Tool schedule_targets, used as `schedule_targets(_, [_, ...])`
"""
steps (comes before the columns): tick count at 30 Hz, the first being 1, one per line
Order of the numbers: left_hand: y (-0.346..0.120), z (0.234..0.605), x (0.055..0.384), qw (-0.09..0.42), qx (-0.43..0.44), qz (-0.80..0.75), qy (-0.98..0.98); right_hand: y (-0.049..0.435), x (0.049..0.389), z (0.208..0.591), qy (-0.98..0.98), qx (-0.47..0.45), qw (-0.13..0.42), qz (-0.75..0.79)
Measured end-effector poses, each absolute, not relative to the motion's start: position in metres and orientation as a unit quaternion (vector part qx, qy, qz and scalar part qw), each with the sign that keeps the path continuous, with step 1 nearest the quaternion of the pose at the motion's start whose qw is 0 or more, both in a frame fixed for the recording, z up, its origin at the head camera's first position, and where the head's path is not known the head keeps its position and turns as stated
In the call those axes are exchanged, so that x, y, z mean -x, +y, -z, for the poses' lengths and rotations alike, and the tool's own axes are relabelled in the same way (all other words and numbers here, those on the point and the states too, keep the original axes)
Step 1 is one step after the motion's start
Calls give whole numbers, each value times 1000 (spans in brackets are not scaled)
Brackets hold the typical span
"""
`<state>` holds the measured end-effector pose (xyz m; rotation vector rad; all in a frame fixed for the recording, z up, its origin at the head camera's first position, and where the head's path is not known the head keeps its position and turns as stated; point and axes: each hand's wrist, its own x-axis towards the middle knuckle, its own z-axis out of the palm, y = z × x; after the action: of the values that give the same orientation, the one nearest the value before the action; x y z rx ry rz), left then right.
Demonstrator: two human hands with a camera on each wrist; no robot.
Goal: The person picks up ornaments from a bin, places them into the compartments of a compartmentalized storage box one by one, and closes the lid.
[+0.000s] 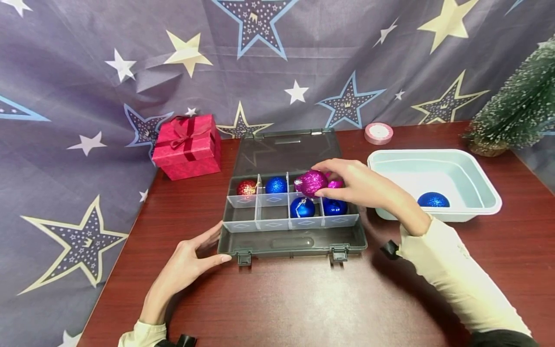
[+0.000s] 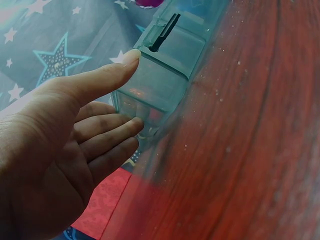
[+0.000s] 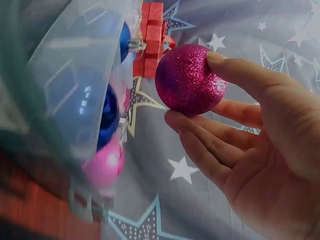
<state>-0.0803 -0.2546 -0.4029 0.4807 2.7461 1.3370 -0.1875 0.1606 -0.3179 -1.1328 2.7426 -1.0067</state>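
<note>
Head view: right hand (image 1: pixel 357 183) clamped on magenta ball (image 1: pixel 314 183), left hand (image 1: pixel 185 262) spread, apparent pink ball (image 1: pixel 336 184) half-hidden.

Rough, glittery magenta ball (image 1: pixel 314 183); smooth plastic box (image 1: pixel 260 239); glossy wood-grained table (image 1: pixel 282 299)

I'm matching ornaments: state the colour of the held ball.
The held ball is glittery magenta, clearest in the right wrist view.

The held ball (image 1: pixel 314 183) is glittery magenta, the case (image 1: pixel 260 239) translucent grey, the backdrop (image 1: pixel 316 60) star-patterned purple-grey.
</note>
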Motion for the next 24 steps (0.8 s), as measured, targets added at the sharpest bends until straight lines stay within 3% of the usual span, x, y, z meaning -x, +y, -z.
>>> schedule_targets(24, [-255, 403, 80, 22, -155, -428, 890, 115, 187, 317, 864, 365, 22, 347])
